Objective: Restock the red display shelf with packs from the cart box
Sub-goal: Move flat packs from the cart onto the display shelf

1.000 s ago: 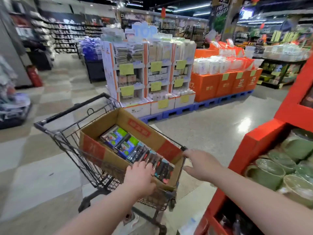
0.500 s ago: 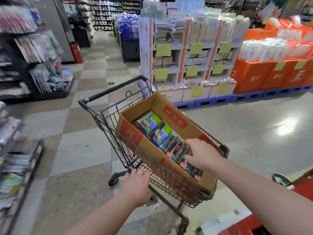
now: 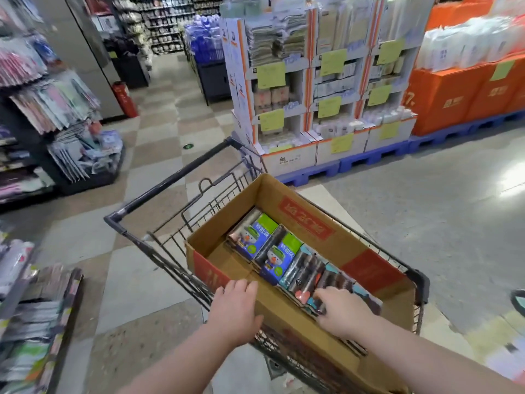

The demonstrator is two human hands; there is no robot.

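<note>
A brown cardboard box (image 3: 301,211) sits in the wire shopping cart (image 3: 170,183) in front of me. Two blue-and-green packs (image 3: 255,237) lie at its far end, and a row of dark packs (image 3: 306,268) fills the near right side. My left hand (image 3: 235,311) holds the box's near wall, with fingers over the rim and thumb outside. Inside the box, the fingers of my right hand (image 3: 343,314) curl onto the nearest dark packs. No red display shelf shows in the head view.
White cardboard display stands (image 3: 326,95) on blue pallets rise behind the cart, with orange boxes (image 3: 454,95) to their right. Hanging-goods racks (image 3: 56,109) and a low shelf (image 3: 34,322) line the left. A red fire extinguisher (image 3: 125,99) stands by a pillar.
The view swung left, away from the red shelf. My left hand rose from the cart's side to the box rim. My right hand slid down onto the nearest dark packs.
</note>
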